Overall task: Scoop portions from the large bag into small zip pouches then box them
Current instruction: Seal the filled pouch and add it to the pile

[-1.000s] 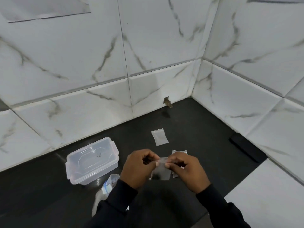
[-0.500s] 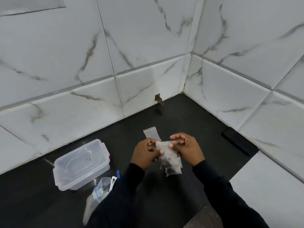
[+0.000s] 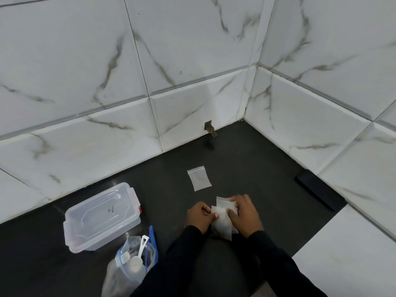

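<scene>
Both hands work on a small clear zip pouch low over the black counter. My left hand pinches its left edge. My right hand grips its upper right part, where another pouch peeks out behind. A further flat pouch lies on the counter beyond them. The large clear bag with a blue zip stands open at the lower left with a white scoop in it. A clear lidded plastic box sits left of my hands.
White marble tiled walls close the corner behind and to the right. A small brown object sticks out at the wall's base. A black flat bar lies by the right wall. White tile surface borders the counter at the lower right.
My hands have lowered the pouch from mid-air towards the counter, and the view has shifted. The other pouch on the counter and the box have stayed put.
</scene>
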`<action>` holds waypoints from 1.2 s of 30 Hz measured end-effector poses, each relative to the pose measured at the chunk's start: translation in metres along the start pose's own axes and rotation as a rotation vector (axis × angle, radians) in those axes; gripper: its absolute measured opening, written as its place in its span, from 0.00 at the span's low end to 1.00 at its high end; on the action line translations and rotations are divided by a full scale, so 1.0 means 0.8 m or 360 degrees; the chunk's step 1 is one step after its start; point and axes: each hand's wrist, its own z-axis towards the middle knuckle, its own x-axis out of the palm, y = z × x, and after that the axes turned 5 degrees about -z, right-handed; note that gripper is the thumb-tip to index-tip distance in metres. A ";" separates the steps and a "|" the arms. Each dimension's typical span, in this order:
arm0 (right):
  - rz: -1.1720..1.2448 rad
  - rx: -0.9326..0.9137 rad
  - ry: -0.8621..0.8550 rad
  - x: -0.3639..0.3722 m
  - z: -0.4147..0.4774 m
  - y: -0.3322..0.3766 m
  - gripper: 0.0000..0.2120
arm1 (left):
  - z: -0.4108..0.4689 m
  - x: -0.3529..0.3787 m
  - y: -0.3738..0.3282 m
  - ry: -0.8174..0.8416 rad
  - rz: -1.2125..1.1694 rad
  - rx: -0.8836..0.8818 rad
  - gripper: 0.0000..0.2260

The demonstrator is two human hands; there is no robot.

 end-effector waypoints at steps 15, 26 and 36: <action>0.0058 0.0635 0.0365 0.086 0.206 0.139 0.32 | -0.068 -0.145 -0.017 -0.0466 -0.0458 0.0183 0.08; 0.0569 -0.0480 0.0015 0.067 -0.050 0.237 0.09 | -0.153 -0.207 -0.047 -0.0712 -0.1179 0.0182 0.13; 0.0277 -0.1047 0.0022 0.092 -0.116 0.259 0.06 | -0.203 -0.238 -0.015 -0.1007 -0.0817 0.0095 0.10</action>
